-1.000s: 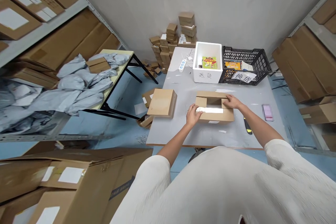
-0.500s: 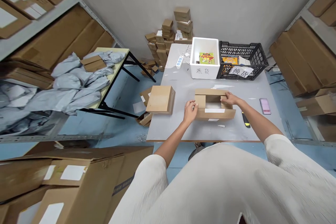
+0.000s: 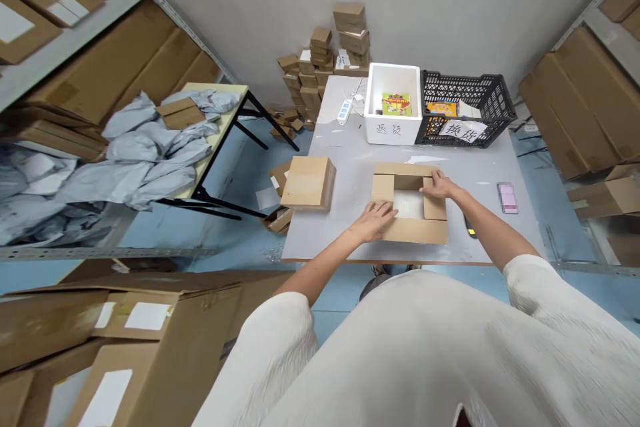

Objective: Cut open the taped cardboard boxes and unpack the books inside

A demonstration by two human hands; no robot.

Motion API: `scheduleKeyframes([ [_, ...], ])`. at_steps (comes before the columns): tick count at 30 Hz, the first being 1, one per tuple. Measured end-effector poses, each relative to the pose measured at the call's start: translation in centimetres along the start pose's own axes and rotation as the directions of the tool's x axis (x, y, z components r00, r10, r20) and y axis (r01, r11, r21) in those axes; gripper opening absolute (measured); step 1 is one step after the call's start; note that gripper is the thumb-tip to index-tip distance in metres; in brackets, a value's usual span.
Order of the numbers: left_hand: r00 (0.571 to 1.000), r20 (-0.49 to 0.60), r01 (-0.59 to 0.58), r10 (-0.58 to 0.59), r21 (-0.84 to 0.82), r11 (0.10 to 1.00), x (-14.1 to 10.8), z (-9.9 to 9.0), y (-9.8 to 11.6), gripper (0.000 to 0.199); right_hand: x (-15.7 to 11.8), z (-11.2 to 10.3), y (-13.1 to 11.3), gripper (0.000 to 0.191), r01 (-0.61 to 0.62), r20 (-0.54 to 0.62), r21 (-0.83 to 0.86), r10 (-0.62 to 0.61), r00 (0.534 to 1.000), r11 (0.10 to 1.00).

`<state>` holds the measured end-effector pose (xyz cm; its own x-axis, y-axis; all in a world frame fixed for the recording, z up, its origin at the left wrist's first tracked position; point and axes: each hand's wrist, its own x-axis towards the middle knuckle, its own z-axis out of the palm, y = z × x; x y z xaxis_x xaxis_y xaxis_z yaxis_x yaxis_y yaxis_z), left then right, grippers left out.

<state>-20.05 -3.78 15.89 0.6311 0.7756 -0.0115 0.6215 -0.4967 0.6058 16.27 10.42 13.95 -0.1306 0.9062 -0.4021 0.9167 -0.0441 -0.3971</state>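
An open cardboard box (image 3: 415,231) lies on the grey table (image 3: 345,240) in front of me, its flaps folded outward and something pale inside. My left hand (image 3: 375,219) rests on the box's near left corner with its fingers spread. At the far right corner, my right hand (image 3: 440,185) has its fingers closed round the edge of the flap. A closed cardboard box (image 3: 306,183) sits to the left on the same table.
Behind the open box stand a white foam box (image 3: 393,130) and a black crate (image 3: 467,90). A phone (image 3: 507,198), a dark cutter (image 3: 470,227) and a power strip (image 3: 344,112) lie on the table. Grey parcels (image 3: 130,150) cover a side table at left.
The open box now faces upward, with its near flap folded down toward me. My left hand has moved from the left side to the near left corner and its fingers have spread.
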Motion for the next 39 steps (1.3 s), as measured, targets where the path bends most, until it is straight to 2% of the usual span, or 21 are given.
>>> scheduleKeyframes([
  [3, 0.998, 0.049, -0.042, 0.042, 0.012, 0.999, 1.6, 0.9, 0.6, 0.08, -0.1, 0.2, 0.0, 0.12, -0.009, 0.002, -0.03, 0.009, 1.0, 1.0],
  [5, 0.996, 0.073, -0.047, 0.044, 0.042, 0.998, 1.9, 0.7, 1.0, 0.084, -0.3, 0.2, -0.1, 0.121, -0.021, 0.005, -0.038, 0.021, 1.0, 0.999],
  [7, 0.999, 0.035, -0.021, 0.019, 0.073, 0.997, 1.3, 0.0, 1.3, 0.091, -0.4, 0.3, -0.3, 0.12, -0.019, -0.003, -0.03, 0.019, 1.0, 0.999],
  [10, 0.991, -0.087, 0.111, -0.101, 0.116, 0.987, -0.7, -0.9, 1.3, 0.11, -0.5, 0.3, -0.5, 0.118, -0.036, -0.012, -0.02, 0.036, 0.999, 0.999],
  [13, 0.958, -0.173, 0.258, -0.227, 0.185, 0.948, -2.5, -1.4, 0.2, 0.124, -0.5, 0.3, -0.5, 0.117, -0.058, -0.011, -0.02, 0.058, 0.998, 0.998],
  [17, 0.931, -0.193, 0.342, -0.311, 0.154, 0.927, -2.1, -1.5, -2.7, 0.122, -0.4, 0.5, -0.4, 0.116, -0.016, -0.028, -0.016, 0.016, 0.999, 1.0],
  [21, 0.924, -0.125, 0.365, -0.361, 0.007, 0.931, 1.5, -2.2, -5.4, 0.122, -0.7, 0.7, -0.3, 0.115, -0.037, -0.04, -0.014, 0.037, 0.999, 0.999],
  [24, 0.944, -0.048, 0.327, -0.325, 0.024, 0.945, 4.7, -3.2, -6.5, 0.126, -1.1, 0.3, -0.5, 0.109, -0.014, -0.038, 0.011, 0.014, 0.999, 1.0],
  [27, 0.949, 0.006, 0.313, -0.314, 0.031, 0.949, 7.1, -3.8, -7.1, 0.124, -1.8, -0.7, -0.7, 0.105, -0.014, 0.026, 0.046, 0.013, 1.0, 0.999],
  [29, 0.939, 0.028, 0.341, -0.342, 0.02, 0.94, 7.9, -3.9, -7.4, 0.122, -2.4, -1.6, -0.7, 0.106, -0.016, 0.053, 0.093, 0.011, 0.999, 0.996],
  [31, 0.933, 0.006, 0.36, -0.36, -0.01, 0.933, 8.0, -3.9, -7.8, 0.121, -3.2, -2.5, -0.4, 0.103, -0.005, 0.049, 0.15, -0.002, 0.999, 0.989],
  [34, 0.95, -0.02, 0.311, -0.311, -0.028, 0.95, 7.5, -4.0, -8.2, 0.131, -4.6, -3.7, 1.0, 0.092, 0.035, -0.017, 0.273, -0.031, 0.999, 0.961],
  [35, 0.958, 0.016, 0.287, -0.287, 0.001, 0.958, 7.3, -4.3, -8.2, 0.137, -5.1, -4.0, 1.7, 0.088, 0.048, -0.052, 0.328, -0.033, 0.998, 0.944],
  [37, 0.95, 0.167, 0.247, -0.264, 0.116, 0.962, 6.9, -4.9, -8.1, 0.153, -6.1, -4.5, 3.4, 0.081, 0.073, -0.121, 0.442, -0.021, 0.992, 0.894],
  [39, 0.902, 0.329, 0.204, -0.281, 0.248, 0.947, 6.7, -5.8, -7.7, 0.166, -7.0, -4.7, 5.2, 0.076, 0.092, -0.187, 0.532, 0.011, 0.982, 0.842],
])
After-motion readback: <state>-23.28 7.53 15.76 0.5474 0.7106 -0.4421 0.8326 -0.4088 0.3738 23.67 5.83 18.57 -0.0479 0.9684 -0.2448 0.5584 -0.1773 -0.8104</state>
